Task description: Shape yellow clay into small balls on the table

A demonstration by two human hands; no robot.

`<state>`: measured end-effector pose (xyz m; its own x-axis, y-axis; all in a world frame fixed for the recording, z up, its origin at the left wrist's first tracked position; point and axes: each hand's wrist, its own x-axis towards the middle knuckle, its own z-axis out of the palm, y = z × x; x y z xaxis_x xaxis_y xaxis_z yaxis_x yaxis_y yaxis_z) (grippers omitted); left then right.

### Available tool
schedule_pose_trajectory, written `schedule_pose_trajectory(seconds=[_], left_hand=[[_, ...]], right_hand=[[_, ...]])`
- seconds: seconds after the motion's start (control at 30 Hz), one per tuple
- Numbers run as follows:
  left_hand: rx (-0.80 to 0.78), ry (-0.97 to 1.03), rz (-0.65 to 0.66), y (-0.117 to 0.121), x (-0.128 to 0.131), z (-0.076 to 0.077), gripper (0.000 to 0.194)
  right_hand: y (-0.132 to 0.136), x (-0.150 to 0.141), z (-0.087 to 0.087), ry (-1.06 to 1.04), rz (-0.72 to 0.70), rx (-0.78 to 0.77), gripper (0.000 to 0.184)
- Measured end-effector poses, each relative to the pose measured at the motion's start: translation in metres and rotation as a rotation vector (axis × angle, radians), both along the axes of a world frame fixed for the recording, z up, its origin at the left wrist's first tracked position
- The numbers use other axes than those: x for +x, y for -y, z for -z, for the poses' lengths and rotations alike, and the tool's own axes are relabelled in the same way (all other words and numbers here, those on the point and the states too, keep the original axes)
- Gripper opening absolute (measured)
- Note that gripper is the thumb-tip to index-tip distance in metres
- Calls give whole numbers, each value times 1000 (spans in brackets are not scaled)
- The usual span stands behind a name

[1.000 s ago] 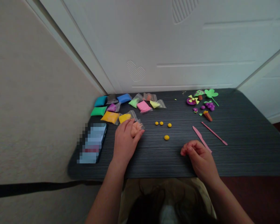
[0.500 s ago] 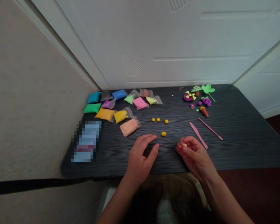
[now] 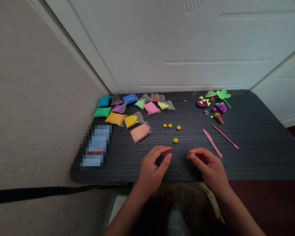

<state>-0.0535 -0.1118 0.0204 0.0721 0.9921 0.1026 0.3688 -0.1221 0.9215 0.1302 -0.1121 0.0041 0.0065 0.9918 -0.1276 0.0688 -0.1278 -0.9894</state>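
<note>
My right hand (image 3: pixel 207 164) pinches a small bit of peach clay (image 3: pixel 193 154) between thumb and fingertips, mostly hidden by the fingers. My left hand (image 3: pixel 154 167) hovers over the near part of the table, fingers curved and apart from the thumb, holding nothing. Just beyond the hands lies a yellow clay ball (image 3: pixel 175 141). Farther back sit three smaller yellow balls, among them one on the right (image 3: pixel 178 127). The bag of peach clay (image 3: pixel 139 132) lies to the left, beyond my left hand. A pink plastic knife (image 3: pixel 212 143) is close to my right hand.
Several bags of coloured clay, such as a green one (image 3: pixel 102 112), cover the back left. A pixelated phone-like rectangle (image 3: pixel 97 146) is at left. Beside the knife lies a thin pink tool (image 3: pixel 225 136). Finished clay pieces, including a green clover (image 3: pixel 223 94) and purple grapes (image 3: pixel 221 108), stand back right.
The view has shifted slightly, moving everything a little to the right. My right hand has turned, so its fingers now cover more of the peach clay. The two hands are somewhat closer together.
</note>
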Motion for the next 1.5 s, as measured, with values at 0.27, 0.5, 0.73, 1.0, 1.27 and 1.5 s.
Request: schedule_pose_trajectory(seconds=[0.27, 0.5, 0.73, 1.0, 1.27, 1.5], left_hand=[[-141, 177, 0, 3, 4, 3, 20], [-198, 289, -85, 3, 1, 0, 19], [-110, 168, -200, -3, -15, 10, 19], [-38, 12, -226, -3, -25, 19, 18], [-25, -38, -220, -3, -28, 25, 17], [-30, -111, -62, -3, -23, 21, 15]], right_hand=[[1, -6, 1, 223, -89, 201, 15], [1, -11, 4, 388, -151, 310, 9], [-15, 18, 17, 930, -182, 455, 17], [10, 14, 9, 1229, -457, 572, 44], [13, 32, 6, 1340, -433, 528, 56], [10, 31, 0, 1315, -460, 517, 61]])
